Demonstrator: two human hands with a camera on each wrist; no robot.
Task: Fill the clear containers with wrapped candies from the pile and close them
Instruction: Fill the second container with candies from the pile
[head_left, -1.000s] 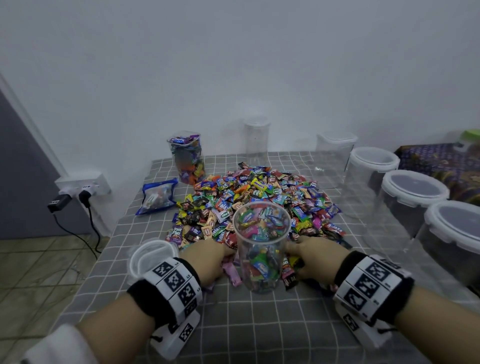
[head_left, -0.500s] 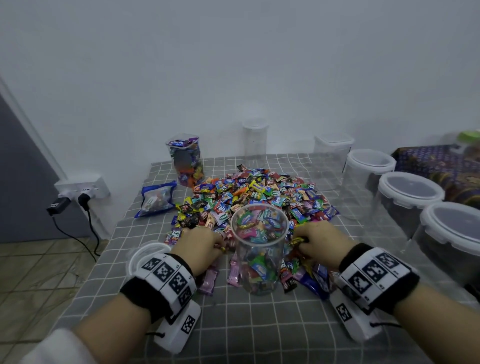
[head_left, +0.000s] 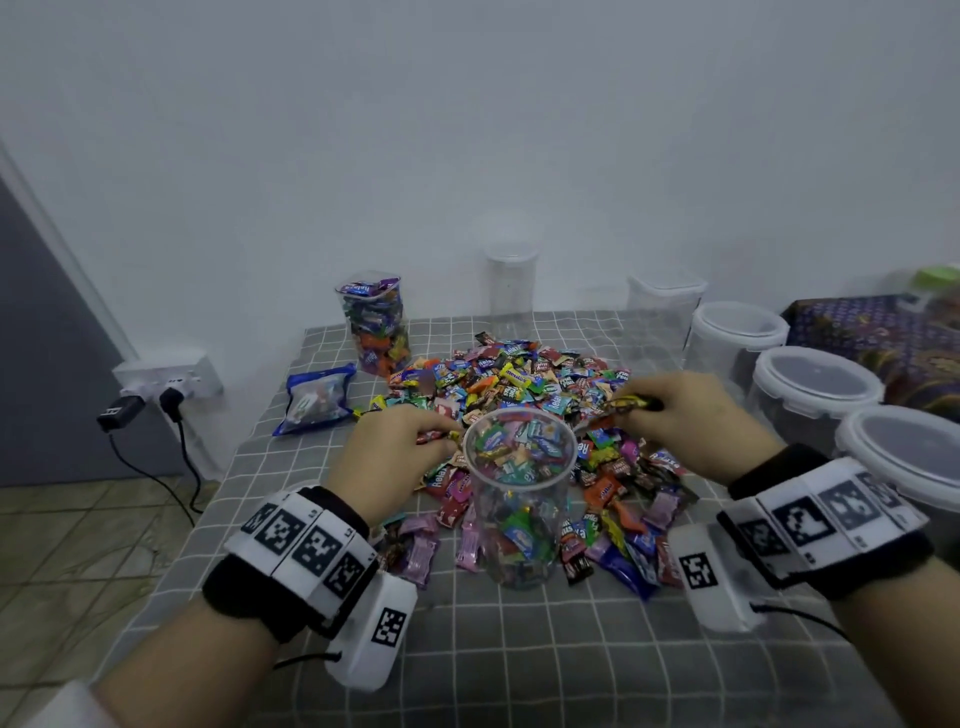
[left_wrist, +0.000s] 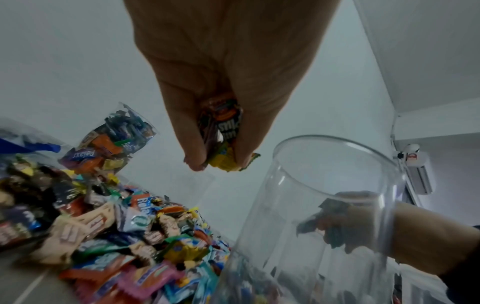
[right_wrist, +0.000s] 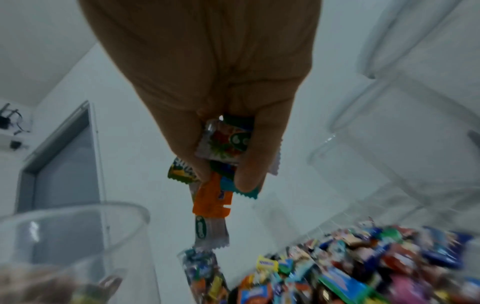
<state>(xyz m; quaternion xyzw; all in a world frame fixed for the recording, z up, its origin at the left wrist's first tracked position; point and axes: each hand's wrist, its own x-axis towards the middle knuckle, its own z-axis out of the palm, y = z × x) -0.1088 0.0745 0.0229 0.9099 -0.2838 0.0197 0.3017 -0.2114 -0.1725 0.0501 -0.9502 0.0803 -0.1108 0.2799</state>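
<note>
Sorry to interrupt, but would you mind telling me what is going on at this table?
A person is filling an open clear plastic cylinder with wrapped candies from the colourful pile. The left hand and the right hand each pinch a few candies beside its rim. The cylinder is partly full, with no lid on.

White plaster wall (head_left: 467, 130) ran behind the table (head_left: 519, 649), which wore a grey cloth with a white grid. At far left, a grey door (head_left: 31, 338) in a pale frame. A white socket strip (head_left: 166, 371) sat low on the wall beside it, with a black adapter (head_left: 120, 413) and a plug, cables trailing down. Floor (head_left: 78, 545) was beige tile. At far right lay a purple patterned cloth (head_left: 883, 338). An air conditioner (left_wrist: 418, 172) hung high on the wall. Light was dim and bluish.
</note>
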